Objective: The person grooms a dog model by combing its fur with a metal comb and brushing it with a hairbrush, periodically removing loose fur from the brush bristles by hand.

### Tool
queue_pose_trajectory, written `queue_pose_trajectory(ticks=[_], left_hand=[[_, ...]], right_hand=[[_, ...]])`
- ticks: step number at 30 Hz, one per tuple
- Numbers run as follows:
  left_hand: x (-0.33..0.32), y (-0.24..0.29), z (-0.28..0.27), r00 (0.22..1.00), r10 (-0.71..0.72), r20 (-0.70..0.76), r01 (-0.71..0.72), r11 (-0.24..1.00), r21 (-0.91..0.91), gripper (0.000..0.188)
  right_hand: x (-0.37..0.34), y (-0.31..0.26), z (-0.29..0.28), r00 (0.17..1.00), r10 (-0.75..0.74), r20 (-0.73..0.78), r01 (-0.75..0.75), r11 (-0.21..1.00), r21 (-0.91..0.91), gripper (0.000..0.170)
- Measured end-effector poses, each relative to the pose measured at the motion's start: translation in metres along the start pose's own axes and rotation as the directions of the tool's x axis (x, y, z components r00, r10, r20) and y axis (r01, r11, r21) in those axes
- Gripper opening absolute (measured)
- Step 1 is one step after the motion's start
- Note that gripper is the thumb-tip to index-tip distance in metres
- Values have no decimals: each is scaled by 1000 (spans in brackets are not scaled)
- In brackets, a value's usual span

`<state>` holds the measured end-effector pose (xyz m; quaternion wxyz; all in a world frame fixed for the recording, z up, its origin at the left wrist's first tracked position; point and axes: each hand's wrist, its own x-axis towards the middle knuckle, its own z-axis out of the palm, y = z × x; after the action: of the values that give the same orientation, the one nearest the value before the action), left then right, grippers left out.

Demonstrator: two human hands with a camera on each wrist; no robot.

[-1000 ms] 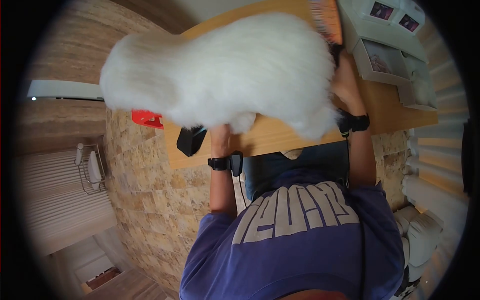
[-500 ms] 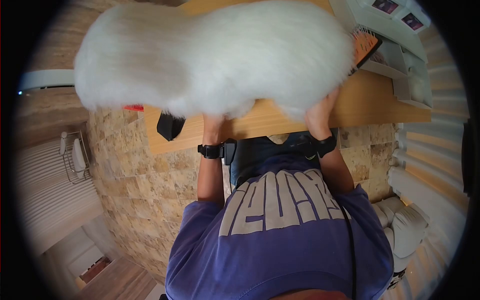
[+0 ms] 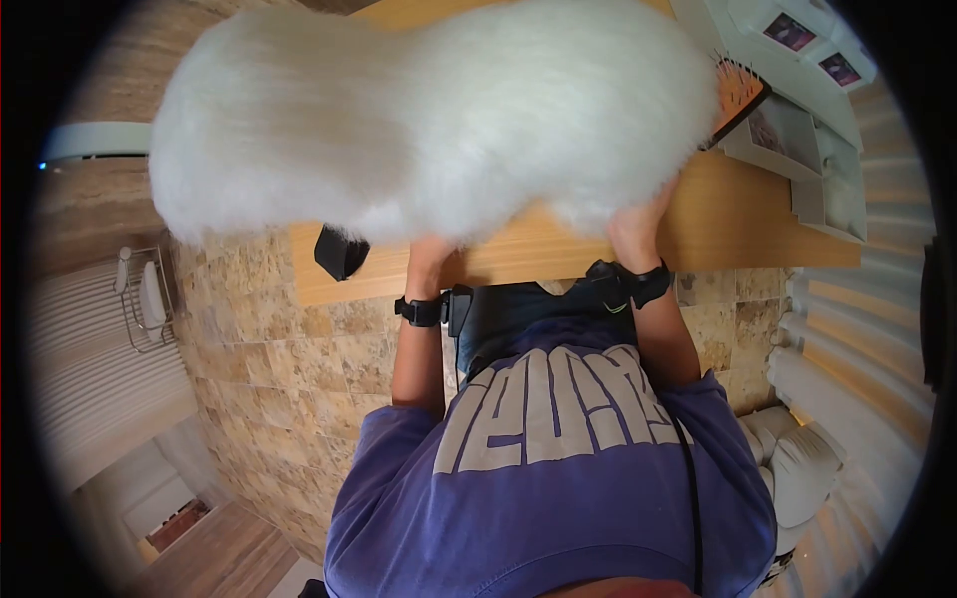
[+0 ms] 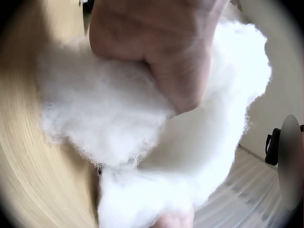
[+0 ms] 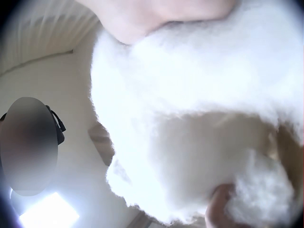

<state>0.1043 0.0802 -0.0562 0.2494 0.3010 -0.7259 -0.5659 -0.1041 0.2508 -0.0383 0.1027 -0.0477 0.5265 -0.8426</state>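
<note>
A large, thick white fluffy piece spans the upper part of the head view, above the wooden table. My left hand grips its near edge; the fingers are hidden beneath it. In the left wrist view, the left hand has its fingers curled into the fluff. My right hand holds the near right part, fingertips out of sight. The right wrist view shows the right hand pressed into the fluff, with a pale smooth inner side showing.
An orange bristled brush with a black edge is at the right, beside the white drawer unit. A black object stands near the table's front left. Tiled floor lies below.
My right hand has come in from the far right to the fluffy piece's near edge. The brush shows farther right, and the piece has shifted up and left in view.
</note>
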Motion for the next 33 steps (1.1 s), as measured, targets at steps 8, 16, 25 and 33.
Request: queue_pose_trajectory(ticks=[8, 16, 25, 33], left_hand=[[0, -97, -1, 999, -24, -31, 16, 975, -221, 51], [6, -62, -2, 982, 38, -184, -62, 990, -124, 41], [17, -23, -5, 958, 142, -249, -152, 988, -21, 31], [24, -77, -26, 964, 198, -175, -195, 980, 37, 29]], right_hand=[[44, -33, -17, 831, -395, 392, 552, 493, -672, 32], [59, -123, -40, 920, -253, 300, 299, 947, -115, 53], [-19, -82, 2, 837, -286, 466, 547, 461, -699, 23], [-37, -76, -71, 939, -70, 338, 329, 480, -813, 24]])
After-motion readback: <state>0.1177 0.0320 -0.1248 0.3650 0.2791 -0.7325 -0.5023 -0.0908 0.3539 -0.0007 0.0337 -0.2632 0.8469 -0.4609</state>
